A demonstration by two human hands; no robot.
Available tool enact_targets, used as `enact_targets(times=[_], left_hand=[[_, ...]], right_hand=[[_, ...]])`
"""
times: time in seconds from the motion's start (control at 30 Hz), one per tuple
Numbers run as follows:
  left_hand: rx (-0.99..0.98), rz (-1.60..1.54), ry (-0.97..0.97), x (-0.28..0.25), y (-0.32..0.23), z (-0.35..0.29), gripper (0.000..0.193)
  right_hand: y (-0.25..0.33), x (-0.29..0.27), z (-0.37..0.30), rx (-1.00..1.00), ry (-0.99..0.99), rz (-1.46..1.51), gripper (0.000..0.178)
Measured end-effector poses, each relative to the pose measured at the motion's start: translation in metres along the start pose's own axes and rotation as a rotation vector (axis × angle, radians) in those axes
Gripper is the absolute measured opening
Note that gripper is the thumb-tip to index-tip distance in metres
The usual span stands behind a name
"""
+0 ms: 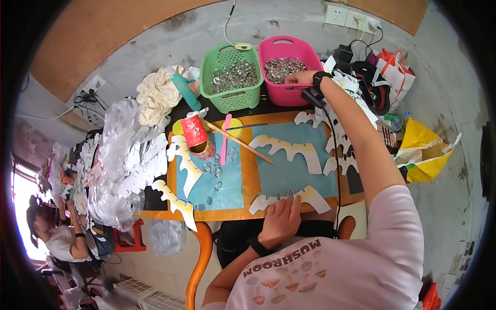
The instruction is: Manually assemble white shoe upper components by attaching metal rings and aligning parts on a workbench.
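My left hand lies at the table's near edge, fingers stretched out over a white scalloped cut piece with yellowish patches. Small metal rings sit along that piece's upper edge, beside the fingertips. Reaching far to the right, my right hand dips into a pink basket of shiny metal rings; its fingertips are hidden. More scalloped pieces lie on the blue mat, one at centre right and one at left. Several loose rings are near the middle.
A green basket of metal pieces stands left of the pink one. A red paper cup, a wooden stick and a pink strip lie mid-table. Plastic-wrapped white pieces crowd the left. Another person sits far left.
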State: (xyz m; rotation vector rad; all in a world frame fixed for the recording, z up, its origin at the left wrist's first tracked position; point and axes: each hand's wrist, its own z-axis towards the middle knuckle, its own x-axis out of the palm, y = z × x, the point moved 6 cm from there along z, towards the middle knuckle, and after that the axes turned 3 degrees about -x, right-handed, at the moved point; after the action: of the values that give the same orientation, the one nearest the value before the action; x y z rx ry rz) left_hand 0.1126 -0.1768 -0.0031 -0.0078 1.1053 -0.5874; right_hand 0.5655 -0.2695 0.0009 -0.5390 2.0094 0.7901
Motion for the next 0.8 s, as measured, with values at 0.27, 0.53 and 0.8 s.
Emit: enact_targets(times=[0.27,0.53,0.8], left_hand=[[-0.018,-0.128,-0.09,-0.019,0.006,-0.007,0.038],[-0.004,-0.213,-0.109,-0.027,0.002,-0.012,0.032],[-0.072,-0.522,0.089,-0.001,-0.019,-0.026,0.021]], right_hand=[[0.015,-0.039,-0.046,-0.155,-0.472,0.938,0.02],[0.117,-0.022,-0.137,-0.362,-0.315,0.838,0.014],[0.111,0.076,-0.111,-0.164,-0.273,0.593,0.016]])
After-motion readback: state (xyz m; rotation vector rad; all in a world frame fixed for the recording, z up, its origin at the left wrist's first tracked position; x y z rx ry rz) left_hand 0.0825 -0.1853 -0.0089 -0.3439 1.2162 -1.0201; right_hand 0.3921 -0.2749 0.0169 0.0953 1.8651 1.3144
